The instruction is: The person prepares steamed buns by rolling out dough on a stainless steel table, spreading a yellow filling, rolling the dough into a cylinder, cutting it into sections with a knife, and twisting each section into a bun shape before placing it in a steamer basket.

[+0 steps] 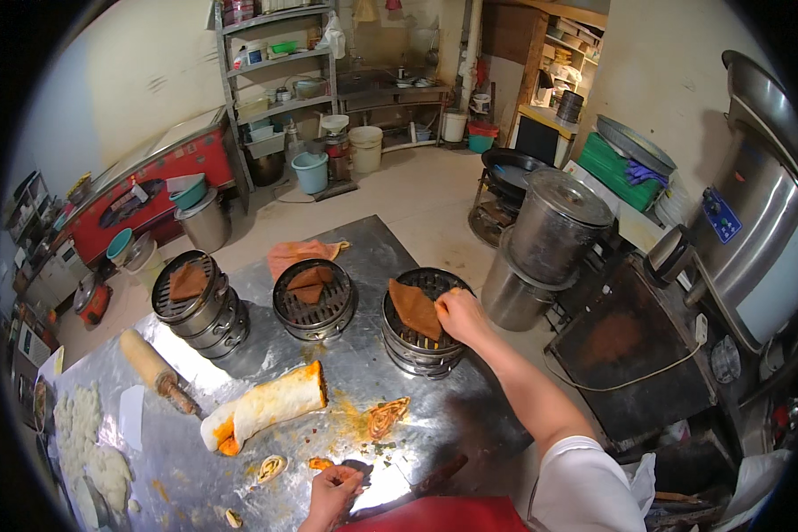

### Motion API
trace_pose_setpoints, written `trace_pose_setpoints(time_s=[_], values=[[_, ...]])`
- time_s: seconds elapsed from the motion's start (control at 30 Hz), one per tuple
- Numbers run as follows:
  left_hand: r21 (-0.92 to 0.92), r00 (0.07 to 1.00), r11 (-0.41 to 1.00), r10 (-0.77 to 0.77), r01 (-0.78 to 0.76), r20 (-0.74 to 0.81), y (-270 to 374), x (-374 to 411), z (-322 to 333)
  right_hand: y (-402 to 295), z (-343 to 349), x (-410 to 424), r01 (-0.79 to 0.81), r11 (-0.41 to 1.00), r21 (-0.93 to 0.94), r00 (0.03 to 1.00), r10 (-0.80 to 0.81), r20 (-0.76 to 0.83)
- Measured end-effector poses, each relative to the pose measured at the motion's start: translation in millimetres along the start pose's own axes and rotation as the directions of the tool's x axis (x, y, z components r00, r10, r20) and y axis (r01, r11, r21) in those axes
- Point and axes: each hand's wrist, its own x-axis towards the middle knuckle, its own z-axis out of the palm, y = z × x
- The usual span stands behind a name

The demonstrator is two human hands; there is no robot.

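My right hand (pixel 464 318) pinches the corner of a brown steamer liner cloth (pixel 415 311) above the slatted top of a stacked metal steamer (pixel 412 362). My left hand (pixel 336 491) is low over the steel table (pixel 253 479) with its fingers curled; whether it holds anything is hidden. A small orange piece of dough (pixel 320 463) lies just beyond it. To its left is a spiral dough slice (pixel 272 469). A thick filled dough roll (pixel 266 407) with an orange cut end rests in the middle. Right of the roll lies a flattened layered dough piece (pixel 387 419).
Two more steamers (pixel 314 299) (pixel 203 302) bear folded brown cloths. On the left are a rolling pin (pixel 156 369), a white scraper (pixel 131 417) and loose pale dough (pixel 83 432). A pink cloth (pixel 302 255) lies at the back. Large steel pots (pixel 552 226) stand beyond the table's right edge.
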Motion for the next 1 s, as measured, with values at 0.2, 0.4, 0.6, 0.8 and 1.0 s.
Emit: trace_pose_setpoints(time_s=[0.2, 0.4, 0.6, 0.8, 1.0], values=[[0.061, 1.000, 0.998, 0.014, -0.013, -0.025, 5, -4, -5, 2, 35, 44, -0.233, 0.972, -0.019, 0.968, 0.234, 0.095], [-0.052, 0.997, 0.999, 0.003, -0.007, -0.081, -6, -4, -15, -4, 47, 48, -0.232, 0.972, -0.030, 0.972, 0.233, 0.017], [-0.051, 1.000, 0.999, 0.013, -0.014, -0.027, -4, -1, -12, 3, 40, 59, -0.241, 0.968, 0.066, 0.961, 0.229, 0.157], [-0.081, 0.998, 0.996, 0.025, -0.030, -0.057, -11, 0, -18, 12, 50, 57, -0.267, 0.962, 0.057, 0.962, 0.263, 0.066], [-0.057, 0.998, 0.997, 0.046, -0.048, -0.048, -11, -1, -22, -38, -6, 49, -0.128, 0.949, 0.287, 0.992, 0.119, 0.051]])
